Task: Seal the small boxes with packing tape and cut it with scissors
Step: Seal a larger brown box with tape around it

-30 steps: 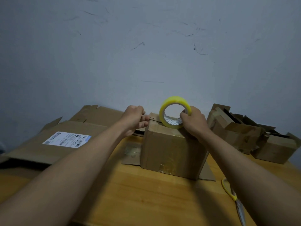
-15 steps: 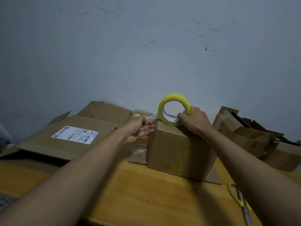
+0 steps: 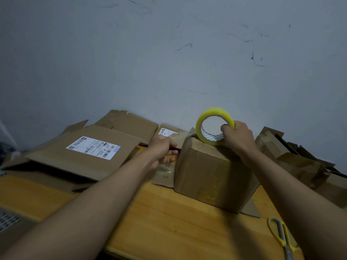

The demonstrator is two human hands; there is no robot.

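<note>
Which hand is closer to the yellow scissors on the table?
Right. The right hand holds the tape roll on the box, on the same side as the scissors. The left hand is at the box's far left side.

A grey-blue wall point(image 3: 169, 53) fills the upper part of the view and is marked with thin dark scuffs and scratches. Below it a wooden table point(image 3: 169, 222) with a yellowish grain is seen, pushed up against the wall. The light is dim and even. At the lower left edge, a grey perforated surface point(image 3: 7, 220) is partly seen beside the table.
</note>
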